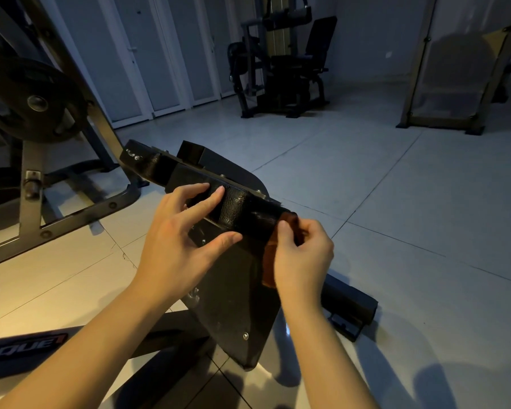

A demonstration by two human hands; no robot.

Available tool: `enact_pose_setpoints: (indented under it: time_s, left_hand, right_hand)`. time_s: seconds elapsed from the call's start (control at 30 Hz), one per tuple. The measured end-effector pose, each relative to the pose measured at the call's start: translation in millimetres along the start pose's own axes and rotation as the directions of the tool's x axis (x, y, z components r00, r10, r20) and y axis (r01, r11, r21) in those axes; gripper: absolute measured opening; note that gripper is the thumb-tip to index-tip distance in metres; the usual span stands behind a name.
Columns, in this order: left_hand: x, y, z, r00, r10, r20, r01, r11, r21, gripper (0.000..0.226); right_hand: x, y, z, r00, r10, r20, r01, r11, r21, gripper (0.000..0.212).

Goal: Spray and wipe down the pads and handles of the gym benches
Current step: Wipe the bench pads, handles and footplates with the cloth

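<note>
Dim gym with a pale tiled floor (396, 187); a black bench pad (236, 296) stands tilted at the centre.
The right hand (303, 258) pinches a brown cloth (269, 261) against the pad's upper right corner. The left hand (174, 240) lies spread on the upper edge, fingers straight and thumb on the pad's face. A black roller (348, 302) lies just right of the pad, a weight plate (27, 101) hangs on a rack far left, and a weight machine (281, 69) stands by the back wall.

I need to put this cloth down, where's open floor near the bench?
Set the cloth on the bare tiles right of the bench pad, between the foam roller and the far machine. Left is crowded by the plate rack.
</note>
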State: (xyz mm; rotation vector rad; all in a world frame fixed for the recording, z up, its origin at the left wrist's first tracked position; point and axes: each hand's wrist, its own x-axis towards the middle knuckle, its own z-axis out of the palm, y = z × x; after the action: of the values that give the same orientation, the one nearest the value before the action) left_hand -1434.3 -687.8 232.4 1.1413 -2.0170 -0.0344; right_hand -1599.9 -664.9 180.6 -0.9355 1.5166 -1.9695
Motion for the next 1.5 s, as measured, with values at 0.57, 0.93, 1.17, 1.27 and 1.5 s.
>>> enact_pose_setpoints:
  time_s: [0.57,0.93,1.17,1.27,1.5]
  left_hand:
    - [2,1,-1,1.000,0.007,0.004,-0.007,1.000,0.002,0.074]
    - [-1,-2,4,1.000,0.007,-0.022,-0.007,1.000,-0.029,0.070]
    - [0,-7,6,0.999,0.018,-0.034,-0.019,0.999,-0.036,0.068]
    - [-2,-7,8,0.998,0.030,-0.048,-0.030,1.000,0.004,0.068]
    - [0,-11,10,0.996,0.071,-0.051,-0.069,0.997,0.028,0.071]
  right_hand:
    - [-19,-19,15,0.972,-0.232,0.044,0.233,0.973,0.002,0.010]
    - [1,4,4,0.996,-0.092,-0.012,0.092,0.994,-0.052,0.006]
    - [10,12,-3,0.998,-0.061,0.000,0.061,0.996,-0.069,0.004]
    - [12,20,-7,0.999,0.026,-0.021,-0.028,0.997,-0.071,0.005]
    - [-11,-5,7,0.969,-0.238,0.062,0.243,0.966,-0.088,0.005]
